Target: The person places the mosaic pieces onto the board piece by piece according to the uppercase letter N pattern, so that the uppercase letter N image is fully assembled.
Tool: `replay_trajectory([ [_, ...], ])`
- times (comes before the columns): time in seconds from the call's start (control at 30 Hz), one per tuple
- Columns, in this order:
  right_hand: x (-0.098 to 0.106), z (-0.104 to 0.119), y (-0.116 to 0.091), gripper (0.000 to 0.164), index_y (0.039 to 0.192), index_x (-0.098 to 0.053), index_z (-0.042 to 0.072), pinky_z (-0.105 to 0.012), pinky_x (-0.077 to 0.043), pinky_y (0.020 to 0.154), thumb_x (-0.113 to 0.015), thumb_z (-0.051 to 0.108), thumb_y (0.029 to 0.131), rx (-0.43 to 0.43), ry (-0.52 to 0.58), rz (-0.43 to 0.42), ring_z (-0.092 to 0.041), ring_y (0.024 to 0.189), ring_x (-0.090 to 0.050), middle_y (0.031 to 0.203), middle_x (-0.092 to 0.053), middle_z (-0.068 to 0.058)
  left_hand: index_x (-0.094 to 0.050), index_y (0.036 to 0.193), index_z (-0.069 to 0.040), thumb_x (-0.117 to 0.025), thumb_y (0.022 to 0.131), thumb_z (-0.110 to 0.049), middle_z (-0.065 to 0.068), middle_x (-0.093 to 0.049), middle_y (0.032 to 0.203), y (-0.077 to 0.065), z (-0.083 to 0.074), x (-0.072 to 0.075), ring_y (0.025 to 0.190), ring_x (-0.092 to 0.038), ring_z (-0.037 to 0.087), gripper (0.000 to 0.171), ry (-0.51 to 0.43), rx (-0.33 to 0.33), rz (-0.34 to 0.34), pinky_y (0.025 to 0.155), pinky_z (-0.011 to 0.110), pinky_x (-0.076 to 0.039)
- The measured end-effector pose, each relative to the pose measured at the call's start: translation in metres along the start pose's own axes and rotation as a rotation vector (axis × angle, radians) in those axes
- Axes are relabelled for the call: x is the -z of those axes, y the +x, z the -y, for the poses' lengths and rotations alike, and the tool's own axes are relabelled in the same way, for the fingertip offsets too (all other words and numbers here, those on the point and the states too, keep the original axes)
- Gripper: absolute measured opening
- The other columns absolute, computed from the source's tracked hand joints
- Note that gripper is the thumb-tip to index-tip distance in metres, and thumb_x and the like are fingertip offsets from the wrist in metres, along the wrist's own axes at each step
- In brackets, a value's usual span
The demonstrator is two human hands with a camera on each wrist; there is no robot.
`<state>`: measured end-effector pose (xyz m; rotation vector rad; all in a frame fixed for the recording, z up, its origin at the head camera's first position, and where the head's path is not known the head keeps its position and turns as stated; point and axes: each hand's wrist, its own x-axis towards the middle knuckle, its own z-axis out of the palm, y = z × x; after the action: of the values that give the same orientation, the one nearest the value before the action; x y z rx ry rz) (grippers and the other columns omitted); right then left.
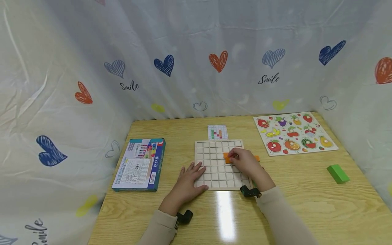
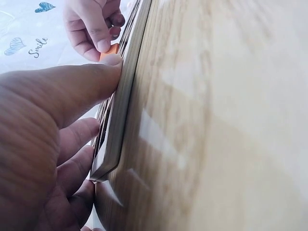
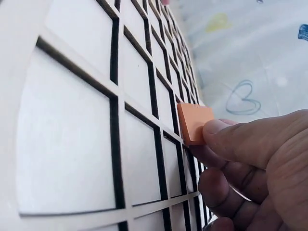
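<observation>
My right hand pinches an orange block between thumb and fingers, over the right half of a pale wooden grid board. In the right wrist view the block stands right at the grid's raised lines. Another bit of orange shows just past the hand, at the board's right edge. My left hand rests with spread fingers on the board's left side and lower left corner. From the left wrist, its thumb lies along the board's edge, with the orange block seen beyond.
Behind the board lies a small card printed with a coloured grid pattern. A blue and white box is at the left, a fruit puzzle board at the back right. One green block sits near the table's right edge. Curtains surround the table.
</observation>
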<state>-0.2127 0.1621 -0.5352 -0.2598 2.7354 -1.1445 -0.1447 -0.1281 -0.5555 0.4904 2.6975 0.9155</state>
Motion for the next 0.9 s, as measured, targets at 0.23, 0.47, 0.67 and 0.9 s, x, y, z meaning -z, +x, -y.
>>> replay_trajectory([
  [0.23,-0.0031,-0.0001,-0.0023,0.007,0.111,-0.075,0.012,-0.035,-0.053,0.08,-0.071,0.01,0.105,0.031,0.013,0.02,-0.018,0.085,-0.06,0.106,-0.073,-0.004,-0.053,0.164,-0.021,-0.079,0.099,-0.045,-0.003,-0.034,0.179,-0.0004,0.0004,-0.0002,0.171,-0.018,0.032,0.075,0.001,-0.004,-0.001,0.138,0.063,-0.004],
  [0.47,-0.0053,0.0026,-0.0039,0.007,0.111,-0.074,0.011,-0.036,-0.053,0.082,-0.074,0.01,0.104,0.037,0.005,-0.008,-0.019,0.088,-0.06,0.107,-0.072,-0.006,-0.053,0.164,-0.021,-0.079,0.099,-0.045,-0.002,-0.034,0.179,-0.001,0.0002,0.0006,0.17,-0.019,0.033,0.075,0.003,-0.013,-0.006,0.138,0.064,-0.005],
  [0.67,-0.0065,0.0036,-0.0064,0.01,0.113,-0.077,0.009,-0.04,-0.055,0.086,-0.074,0.01,0.103,0.026,-0.022,-0.014,-0.021,0.094,-0.062,0.113,-0.07,-0.009,-0.053,0.164,-0.021,-0.079,0.099,-0.045,-0.002,-0.034,0.179,-0.0004,0.0005,0.0009,0.17,-0.019,0.033,0.075,0.007,-0.018,-0.008,0.138,0.064,-0.005],
  [0.9,-0.0103,0.0026,-0.0067,0.006,0.108,-0.078,0.011,-0.037,-0.053,0.083,-0.074,0.011,0.104,0.01,-0.054,-0.02,-0.022,0.092,-0.06,0.109,-0.071,-0.007,-0.053,0.164,-0.021,-0.08,0.098,-0.044,-0.002,-0.035,0.178,-0.0007,0.0003,0.0008,0.17,-0.019,0.033,0.075,0.004,-0.019,-0.008,0.138,0.065,-0.005],
])
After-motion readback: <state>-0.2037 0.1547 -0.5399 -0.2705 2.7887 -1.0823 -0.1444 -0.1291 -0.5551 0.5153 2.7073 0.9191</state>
